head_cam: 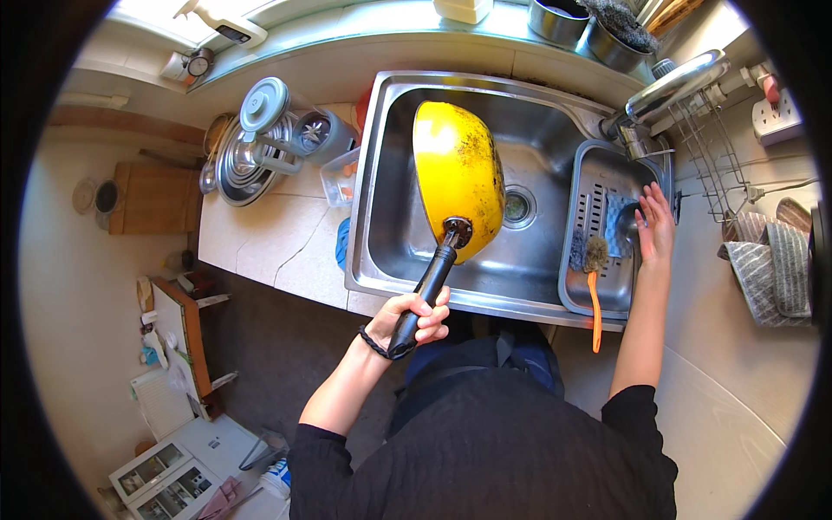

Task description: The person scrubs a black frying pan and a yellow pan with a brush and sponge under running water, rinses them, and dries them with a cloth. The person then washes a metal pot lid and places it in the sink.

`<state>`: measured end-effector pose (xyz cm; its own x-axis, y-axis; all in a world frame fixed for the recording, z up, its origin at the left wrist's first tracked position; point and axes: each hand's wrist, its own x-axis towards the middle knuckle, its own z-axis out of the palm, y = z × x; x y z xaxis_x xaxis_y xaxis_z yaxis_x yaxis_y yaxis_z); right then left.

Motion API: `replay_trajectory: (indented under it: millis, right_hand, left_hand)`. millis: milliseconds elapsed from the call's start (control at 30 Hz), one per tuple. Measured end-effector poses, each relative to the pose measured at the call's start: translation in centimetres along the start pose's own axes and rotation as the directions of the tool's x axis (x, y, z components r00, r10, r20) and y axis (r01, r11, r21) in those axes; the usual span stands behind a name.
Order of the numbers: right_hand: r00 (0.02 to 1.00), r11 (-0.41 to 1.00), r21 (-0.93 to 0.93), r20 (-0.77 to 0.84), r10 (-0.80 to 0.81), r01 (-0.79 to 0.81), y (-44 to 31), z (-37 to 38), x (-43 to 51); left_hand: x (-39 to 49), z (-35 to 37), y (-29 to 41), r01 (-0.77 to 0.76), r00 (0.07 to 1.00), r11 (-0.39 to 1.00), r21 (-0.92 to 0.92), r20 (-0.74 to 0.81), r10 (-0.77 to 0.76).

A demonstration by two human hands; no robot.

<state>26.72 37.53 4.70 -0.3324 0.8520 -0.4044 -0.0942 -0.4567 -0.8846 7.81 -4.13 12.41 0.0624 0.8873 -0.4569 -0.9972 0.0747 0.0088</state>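
Observation:
My left hand (pixel 421 317) grips the black handle (pixel 434 276) of a yellow wok (pixel 458 172). The wok is tipped on its side above a stainless steel sink (pixel 403 253), and dark scorch marks cover part of its outer surface. Over the right edge of a grey draining tray (pixel 565 286) my right hand (pixel 656 221) is held with fingers extended and nothing visible in it. Beside that hand, in the tray, lie a metal ladle or spoon (pixel 628 221) and a blue checked cloth (pixel 614 208). An orange-handled scrub brush (pixel 594 299) rests across the tray's near edge.
A chrome faucet (pixel 676 84) rises at the sink's back right corner, near a wire rack (pixel 708 156). Stacked metal bowls (pixel 244 175) and a blender jar (pixel 317 133) stand on the left counter (pixel 292 244). Striped cloths (pixel 767 266) hang at right.

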Motion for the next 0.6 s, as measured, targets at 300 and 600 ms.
replay_trajectory:
  millis: [300,600]
  right_hand:
    - [0.777,0.741,-0.34,0.505,-0.375,0.579,-3.7,8.3,-8.5]
    - [0.411,0.477,-0.067,0.619,-0.669,0.876,-19.1,33.2,-12.4]
  left_hand:
    - [1.1,-0.2,0.5,0.102,0.942,0.81,0.577,-0.319,0.108]
    - [3.0,-3.0,-1.0,0.223,0.861,0.297,0.928,-0.331,0.386]
